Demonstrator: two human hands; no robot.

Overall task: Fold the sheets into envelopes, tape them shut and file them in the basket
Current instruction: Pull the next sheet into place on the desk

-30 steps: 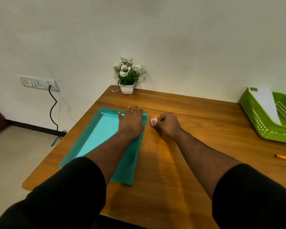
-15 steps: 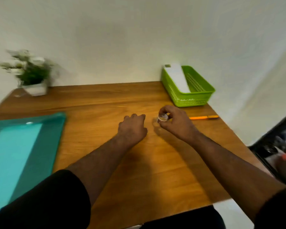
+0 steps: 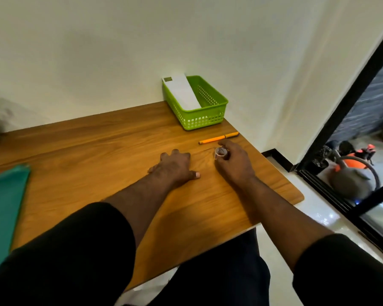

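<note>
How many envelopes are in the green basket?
1. A white envelope leans against the left wall of the green basket, sticking up over its rim. Others could lie hidden beneath it.

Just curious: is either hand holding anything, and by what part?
The right hand pinches a small roll of tape by its rim. The left hand holds nothing; it rests flat on the table.

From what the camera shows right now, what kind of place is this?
Probably a small desk corner in a home or office room. A wooden table stands against a plain white wall, with a green plastic basket holding a white envelope, and an orange pen nearby.
</note>
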